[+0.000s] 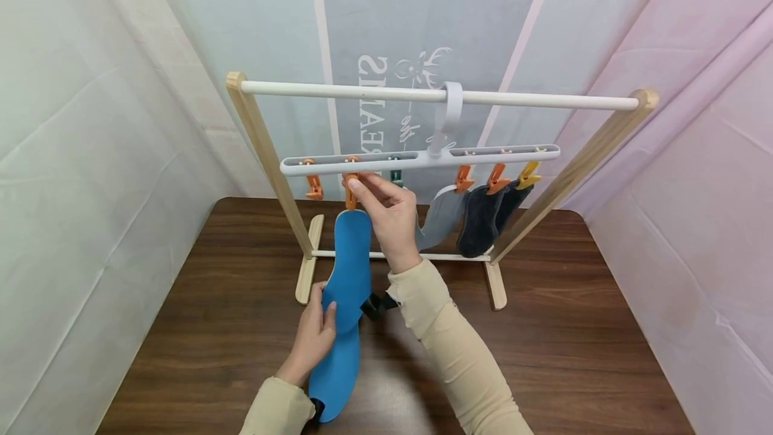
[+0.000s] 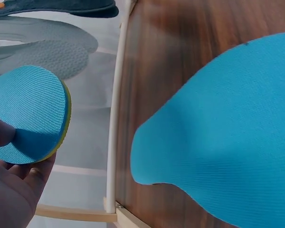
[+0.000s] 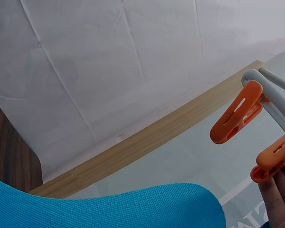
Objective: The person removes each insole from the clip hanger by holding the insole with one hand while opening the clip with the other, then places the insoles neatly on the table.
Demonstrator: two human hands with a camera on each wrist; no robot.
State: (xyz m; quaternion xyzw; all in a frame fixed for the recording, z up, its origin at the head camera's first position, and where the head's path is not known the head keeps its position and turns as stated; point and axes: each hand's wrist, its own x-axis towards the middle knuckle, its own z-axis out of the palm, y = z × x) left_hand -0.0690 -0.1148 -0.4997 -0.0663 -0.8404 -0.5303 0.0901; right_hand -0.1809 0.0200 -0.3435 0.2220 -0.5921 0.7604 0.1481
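In the head view, your right hand (image 1: 392, 220) is pinching an orange plastic clip (image 1: 351, 195) on a long pale-grey plastic hanger (image 1: 417, 161), which is hanging from a wooden rack with white rods (image 1: 256, 119) towards the far edge of the brown wood-grained worktop (image 1: 199, 314). Your left hand (image 1: 317, 327) is gripping a blue foot-shaped insole (image 1: 353, 267), its upper end sitting just below the clip. A second blue insole (image 1: 338, 374) is lying nearer the worktop's near edge. On the hanger's right half, a soft grey insole (image 1: 441, 217) and dark foot-shaped pieces (image 1: 480, 223) are hanging.

In the left wrist view, your left thumb is pressing on the insole's textured blue face while your fingers are supporting it from behind, one end projecting past them. You are holding it well away from its upper end, so that end could bend or swing off line if your grip is loosening or twisting.

In the right wrist view, the insole's rounded end is standing apart from the clip. You cannot tell how wide the clip's mouth is; too narrow a gap could push the insole aside, a shallow bite could let it slip, and hard tugging could set the hanger swinging.
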